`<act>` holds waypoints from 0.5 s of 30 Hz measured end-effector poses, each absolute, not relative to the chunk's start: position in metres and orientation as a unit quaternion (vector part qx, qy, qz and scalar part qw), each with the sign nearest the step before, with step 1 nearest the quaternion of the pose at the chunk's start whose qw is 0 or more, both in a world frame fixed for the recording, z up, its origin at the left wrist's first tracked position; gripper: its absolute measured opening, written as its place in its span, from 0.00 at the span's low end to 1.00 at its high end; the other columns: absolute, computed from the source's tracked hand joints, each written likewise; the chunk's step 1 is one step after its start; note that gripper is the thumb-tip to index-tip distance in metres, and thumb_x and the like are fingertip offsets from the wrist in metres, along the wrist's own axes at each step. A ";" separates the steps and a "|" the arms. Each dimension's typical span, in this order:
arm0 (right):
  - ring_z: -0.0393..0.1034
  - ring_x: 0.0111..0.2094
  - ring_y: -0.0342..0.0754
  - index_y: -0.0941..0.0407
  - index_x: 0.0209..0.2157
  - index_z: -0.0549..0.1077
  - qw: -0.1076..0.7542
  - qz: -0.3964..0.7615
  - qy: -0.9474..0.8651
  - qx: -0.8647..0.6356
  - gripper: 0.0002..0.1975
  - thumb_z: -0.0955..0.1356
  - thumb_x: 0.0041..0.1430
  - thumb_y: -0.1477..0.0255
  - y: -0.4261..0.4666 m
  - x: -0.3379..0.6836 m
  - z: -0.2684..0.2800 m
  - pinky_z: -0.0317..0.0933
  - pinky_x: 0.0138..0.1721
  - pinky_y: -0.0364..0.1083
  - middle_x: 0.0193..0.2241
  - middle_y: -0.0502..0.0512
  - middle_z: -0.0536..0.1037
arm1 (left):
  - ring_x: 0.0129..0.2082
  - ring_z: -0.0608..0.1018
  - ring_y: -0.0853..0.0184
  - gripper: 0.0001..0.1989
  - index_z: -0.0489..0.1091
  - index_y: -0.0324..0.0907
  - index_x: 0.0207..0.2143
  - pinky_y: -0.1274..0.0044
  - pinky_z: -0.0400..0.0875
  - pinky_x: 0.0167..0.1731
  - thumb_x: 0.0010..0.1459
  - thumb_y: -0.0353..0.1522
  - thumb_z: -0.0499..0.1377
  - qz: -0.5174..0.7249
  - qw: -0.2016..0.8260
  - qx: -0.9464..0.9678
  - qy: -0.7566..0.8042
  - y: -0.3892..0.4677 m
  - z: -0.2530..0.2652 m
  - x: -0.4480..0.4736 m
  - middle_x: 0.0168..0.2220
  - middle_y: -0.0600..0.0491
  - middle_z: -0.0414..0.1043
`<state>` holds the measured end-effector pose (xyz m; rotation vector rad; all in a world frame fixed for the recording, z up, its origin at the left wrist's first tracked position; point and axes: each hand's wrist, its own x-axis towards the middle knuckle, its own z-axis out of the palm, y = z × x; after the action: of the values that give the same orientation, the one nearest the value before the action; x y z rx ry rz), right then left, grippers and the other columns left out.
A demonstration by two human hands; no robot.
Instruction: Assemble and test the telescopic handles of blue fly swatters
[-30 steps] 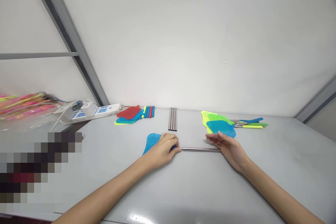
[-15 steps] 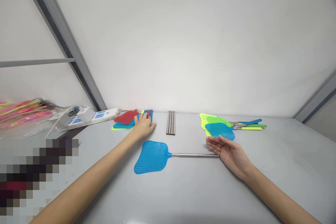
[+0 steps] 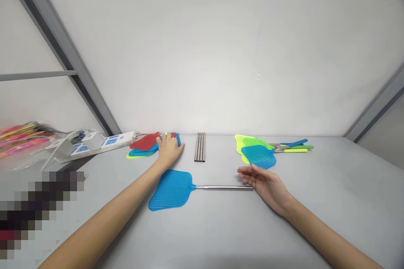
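Observation:
My left hand [image 3: 169, 151] reaches over a row of coloured handle grips at the back left, fingers curled down. A blue handle grip [image 3: 178, 139] shows between its thumb and forefinger; the fingers partly hide the other grips. A blue fly swatter head [image 3: 172, 190] fitted on a metal rod [image 3: 225, 188] lies flat in front of me, its head to the left. Beside the rod's bare right end rests my right hand [image 3: 267, 185], open, fingers stretched out and palm turned inward. Red, blue and yellow-green swatter heads [image 3: 144, 142] are stacked left of my left hand.
Several metal rods [image 3: 200, 147] lie side by side at the back middle. Fly swatters with coloured handles [image 3: 259, 156] are piled at the back right. A white power strip [image 3: 118, 139] with plugs and cables is at the left, near a bag of colourful items [image 3: 27, 143].
My left hand's fingers have drawn in over the handle grips, and the end blue grip has tilted. My right hand stays by the rod's end. The whole view has shifted slightly.

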<state>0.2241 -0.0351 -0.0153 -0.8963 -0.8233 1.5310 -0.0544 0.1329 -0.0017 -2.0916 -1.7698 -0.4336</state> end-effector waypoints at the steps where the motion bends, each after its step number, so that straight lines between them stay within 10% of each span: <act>1: 0.66 0.43 0.54 0.57 0.31 0.77 0.558 0.649 -0.351 -0.380 0.13 0.64 0.53 0.64 -0.035 0.224 -0.015 0.58 0.45 0.51 0.38 0.58 0.75 | 0.44 0.63 0.49 0.15 0.70 0.36 0.29 0.60 0.52 0.42 0.51 0.38 0.50 -0.156 0.184 -0.738 -0.630 0.133 -0.001 -0.053 0.38 0.39 0.66; 15: 0.64 0.39 0.51 0.57 0.33 0.77 0.542 0.620 -0.419 -0.382 0.13 0.64 0.54 0.65 -0.038 0.226 -0.010 0.57 0.40 0.47 0.37 0.58 0.73 | 0.39 0.69 0.61 0.10 0.67 0.40 0.24 0.66 0.60 0.43 0.52 0.37 0.54 -0.407 0.056 -0.786 -0.462 0.069 0.082 -0.041 0.35 0.49 0.67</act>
<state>0.2261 -0.0380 -0.0103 -0.9069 -0.9949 1.4734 -0.0407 0.0691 0.0819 -2.3851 -1.4000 -1.2347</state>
